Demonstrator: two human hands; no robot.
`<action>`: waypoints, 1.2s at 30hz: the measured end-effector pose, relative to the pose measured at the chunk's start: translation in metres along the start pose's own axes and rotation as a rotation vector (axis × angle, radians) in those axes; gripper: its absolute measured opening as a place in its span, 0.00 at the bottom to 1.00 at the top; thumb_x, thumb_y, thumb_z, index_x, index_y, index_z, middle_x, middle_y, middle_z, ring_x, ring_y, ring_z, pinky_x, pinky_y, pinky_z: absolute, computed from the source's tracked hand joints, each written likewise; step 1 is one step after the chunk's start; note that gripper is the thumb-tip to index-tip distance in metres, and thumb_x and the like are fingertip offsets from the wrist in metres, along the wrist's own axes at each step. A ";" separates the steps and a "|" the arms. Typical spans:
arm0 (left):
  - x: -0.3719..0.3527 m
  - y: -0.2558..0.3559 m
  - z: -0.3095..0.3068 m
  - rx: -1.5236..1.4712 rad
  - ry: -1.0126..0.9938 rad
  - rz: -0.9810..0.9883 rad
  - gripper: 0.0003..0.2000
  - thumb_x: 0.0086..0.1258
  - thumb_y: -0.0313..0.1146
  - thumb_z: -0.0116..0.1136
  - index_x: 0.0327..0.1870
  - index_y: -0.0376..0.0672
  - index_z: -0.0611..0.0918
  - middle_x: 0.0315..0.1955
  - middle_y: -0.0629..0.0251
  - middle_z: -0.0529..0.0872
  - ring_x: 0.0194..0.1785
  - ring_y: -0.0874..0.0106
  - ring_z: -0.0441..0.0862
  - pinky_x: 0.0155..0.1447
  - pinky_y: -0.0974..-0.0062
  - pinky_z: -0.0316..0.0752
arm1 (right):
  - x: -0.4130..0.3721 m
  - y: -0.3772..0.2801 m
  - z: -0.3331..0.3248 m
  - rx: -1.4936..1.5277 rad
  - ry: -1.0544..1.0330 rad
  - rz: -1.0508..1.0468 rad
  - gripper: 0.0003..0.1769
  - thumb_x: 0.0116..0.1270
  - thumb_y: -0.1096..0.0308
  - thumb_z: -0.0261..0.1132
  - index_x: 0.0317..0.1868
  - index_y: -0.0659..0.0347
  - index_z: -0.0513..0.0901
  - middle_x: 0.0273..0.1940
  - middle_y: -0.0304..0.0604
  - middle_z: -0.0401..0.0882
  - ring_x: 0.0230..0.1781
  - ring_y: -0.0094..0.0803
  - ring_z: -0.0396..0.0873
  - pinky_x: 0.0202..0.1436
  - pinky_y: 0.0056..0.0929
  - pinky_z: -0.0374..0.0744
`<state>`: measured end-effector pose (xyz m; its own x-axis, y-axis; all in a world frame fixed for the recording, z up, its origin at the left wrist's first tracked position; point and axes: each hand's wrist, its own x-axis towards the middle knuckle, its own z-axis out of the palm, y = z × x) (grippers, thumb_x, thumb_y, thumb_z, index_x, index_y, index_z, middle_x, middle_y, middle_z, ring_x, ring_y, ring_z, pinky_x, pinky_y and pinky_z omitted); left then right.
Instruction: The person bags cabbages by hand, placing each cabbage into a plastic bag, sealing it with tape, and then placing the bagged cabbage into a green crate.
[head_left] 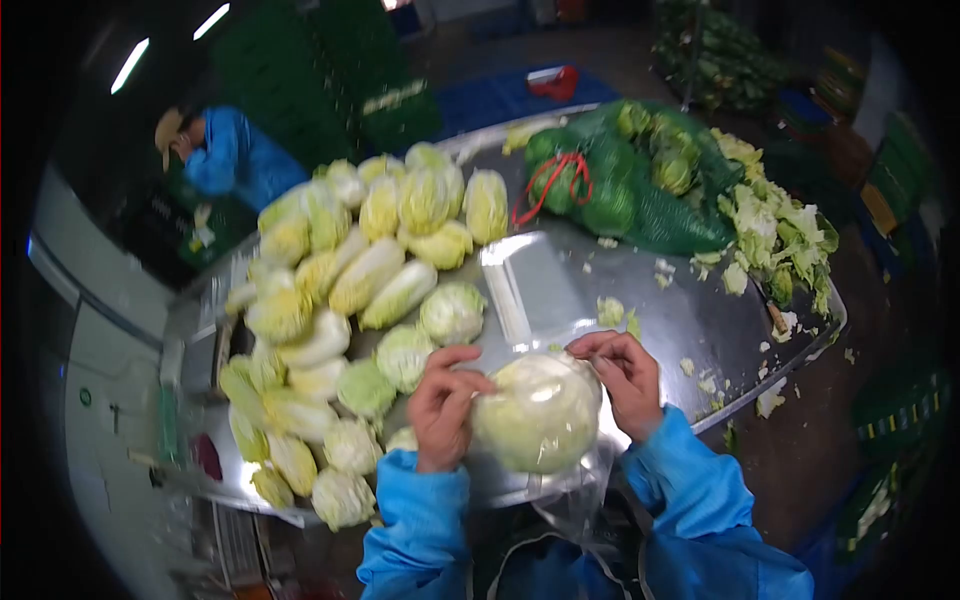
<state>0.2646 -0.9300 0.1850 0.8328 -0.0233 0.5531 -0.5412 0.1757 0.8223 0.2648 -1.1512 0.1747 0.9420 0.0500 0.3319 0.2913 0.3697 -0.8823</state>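
Observation:
A round pale cabbage [540, 418] in clear plastic film is between my two hands, near the front edge of the metal table. My left hand [445, 405] is at its left side, fingers bent and pinched on the film. At the upper right of the cabbage, my right hand [622, 378] has its thumb and fingers closed on the film too. The loose end of the film [580, 500] hangs below the cabbage towards my body. Just beyond my hands lies a stack of clear film sheets [535, 285].
Napa cabbages [365, 275] and round cabbages [405, 357] are piled on the table's left half. A green net bag of cabbages [630, 180] lies at the back right, beside trimmed leaves [780, 230]. Another person in blue [235, 155] stands at the far left.

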 end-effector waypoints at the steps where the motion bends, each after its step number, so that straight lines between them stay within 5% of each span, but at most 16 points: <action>1: 0.012 0.021 0.006 -0.145 -0.025 0.090 0.07 0.69 0.32 0.50 0.32 0.39 0.72 0.51 0.48 0.71 0.40 0.67 0.79 0.45 0.74 0.75 | 0.006 -0.026 0.009 -0.022 -0.047 -0.127 0.05 0.64 0.75 0.55 0.39 0.66 0.69 0.48 0.51 0.75 0.49 0.31 0.73 0.56 0.29 0.69; 2: 0.025 0.036 0.017 -0.254 0.099 0.088 0.09 0.69 0.34 0.50 0.30 0.39 0.70 0.50 0.50 0.71 0.39 0.63 0.80 0.45 0.69 0.77 | 0.014 -0.043 0.016 -0.025 -0.041 -0.159 0.05 0.64 0.75 0.55 0.39 0.66 0.69 0.48 0.51 0.75 0.49 0.31 0.73 0.56 0.29 0.69; 3: 0.041 0.055 0.037 -0.392 0.271 -0.125 0.10 0.70 0.36 0.50 0.31 0.39 0.69 0.51 0.52 0.71 0.39 0.61 0.81 0.45 0.67 0.79 | 0.022 -0.057 0.025 0.012 -0.063 -0.174 0.06 0.64 0.73 0.56 0.39 0.67 0.69 0.49 0.51 0.75 0.49 0.31 0.73 0.56 0.29 0.69; 5: 0.054 0.040 0.032 -0.531 0.193 -0.189 0.10 0.70 0.36 0.49 0.33 0.38 0.69 0.49 0.54 0.73 0.39 0.60 0.82 0.45 0.64 0.80 | 0.021 -0.069 0.032 0.043 -0.095 -0.213 0.08 0.64 0.72 0.57 0.40 0.67 0.69 0.50 0.51 0.74 0.49 0.32 0.73 0.57 0.30 0.69; 7: 0.048 0.021 0.021 -0.537 0.153 -0.214 0.10 0.70 0.36 0.48 0.34 0.38 0.69 0.46 0.54 0.75 0.38 0.59 0.82 0.44 0.63 0.80 | 0.009 -0.056 0.030 0.117 -0.078 0.048 0.11 0.65 0.69 0.58 0.43 0.68 0.69 0.52 0.53 0.73 0.50 0.32 0.72 0.56 0.31 0.69; 8: 0.041 0.013 0.016 -0.534 0.136 -0.278 0.10 0.71 0.36 0.48 0.34 0.38 0.69 0.43 0.54 0.76 0.37 0.58 0.83 0.44 0.62 0.81 | 0.001 -0.051 0.033 0.136 -0.072 -0.034 0.11 0.65 0.71 0.58 0.45 0.67 0.70 0.53 0.53 0.73 0.50 0.32 0.73 0.56 0.31 0.70; 12: 0.046 0.050 0.027 -0.567 0.055 -0.041 0.10 0.70 0.35 0.48 0.35 0.36 0.69 0.38 0.53 0.78 0.36 0.58 0.84 0.42 0.62 0.82 | -0.011 -0.065 0.033 -0.049 -0.143 -0.261 0.14 0.62 0.78 0.59 0.49 0.64 0.71 0.55 0.53 0.71 0.55 0.36 0.70 0.60 0.33 0.67; 16: 0.044 0.050 0.022 -0.487 -0.021 -0.075 0.09 0.71 0.33 0.48 0.36 0.35 0.70 0.36 0.54 0.78 0.35 0.60 0.84 0.41 0.64 0.82 | -0.037 -0.048 0.014 0.060 -0.228 -0.063 0.24 0.62 0.67 0.62 0.57 0.64 0.68 0.63 0.52 0.62 0.66 0.40 0.57 0.68 0.37 0.56; 22: -0.009 -0.018 0.033 -0.558 0.254 -0.503 0.09 0.72 0.34 0.46 0.36 0.36 0.72 0.37 0.57 0.80 0.40 0.65 0.82 0.45 0.70 0.79 | -0.062 -0.014 0.020 0.224 0.389 0.165 0.08 0.66 0.73 0.56 0.41 0.69 0.75 0.49 0.50 0.77 0.49 0.30 0.75 0.57 0.29 0.71; 25: -0.036 -0.045 0.029 -0.640 0.254 -0.680 0.09 0.72 0.35 0.46 0.37 0.38 0.71 0.40 0.55 0.80 0.46 0.64 0.79 0.52 0.70 0.73 | -0.058 -0.010 0.006 0.193 0.403 0.179 0.04 0.66 0.76 0.55 0.36 0.69 0.75 0.44 0.48 0.80 0.40 0.27 0.77 0.51 0.27 0.74; 29: -0.024 -0.017 0.028 -0.585 0.060 -0.517 0.07 0.72 0.33 0.45 0.36 0.39 0.69 0.37 0.49 0.82 0.45 0.59 0.80 0.55 0.62 0.72 | -0.055 -0.036 -0.002 0.115 0.202 0.071 0.03 0.66 0.76 0.55 0.36 0.68 0.75 0.39 0.50 0.81 0.43 0.33 0.79 0.54 0.31 0.74; 31: -0.001 0.014 0.023 -0.432 -0.133 -0.217 0.07 0.71 0.33 0.46 0.33 0.41 0.69 0.32 0.48 0.83 0.44 0.56 0.81 0.57 0.57 0.70 | -0.049 -0.068 0.003 0.147 0.143 0.047 0.03 0.65 0.76 0.56 0.36 0.68 0.74 0.38 0.51 0.81 0.44 0.39 0.79 0.56 0.35 0.73; 33: 0.024 0.049 0.023 -0.377 -0.252 0.096 0.09 0.71 0.35 0.47 0.30 0.42 0.68 0.27 0.50 0.83 0.40 0.55 0.82 0.58 0.53 0.69 | -0.037 -0.099 0.010 0.162 -0.211 -0.270 0.03 0.64 0.76 0.56 0.35 0.68 0.73 0.37 0.53 0.80 0.46 0.41 0.78 0.58 0.39 0.71; 35: 0.050 0.073 0.035 -0.578 -0.311 0.284 0.11 0.69 0.37 0.50 0.28 0.43 0.68 0.24 0.53 0.83 0.37 0.56 0.82 0.58 0.50 0.68 | -0.023 -0.134 0.022 0.098 -0.283 -0.297 0.02 0.63 0.77 0.56 0.35 0.68 0.73 0.36 0.53 0.80 0.45 0.40 0.78 0.57 0.39 0.72; 36: 0.063 0.083 0.037 -0.522 -0.257 0.228 0.12 0.68 0.39 0.52 0.28 0.44 0.68 0.22 0.57 0.81 0.34 0.59 0.81 0.56 0.49 0.69 | -0.019 -0.146 0.027 0.037 -0.354 -0.314 0.02 0.62 0.77 0.56 0.35 0.67 0.73 0.36 0.52 0.79 0.45 0.39 0.78 0.56 0.38 0.72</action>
<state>0.2675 -0.9536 0.2931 0.6131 -0.1535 0.7749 -0.5195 0.6607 0.5419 0.2002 -1.1808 0.3067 0.6924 0.2412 0.6800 0.5410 0.4501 -0.7104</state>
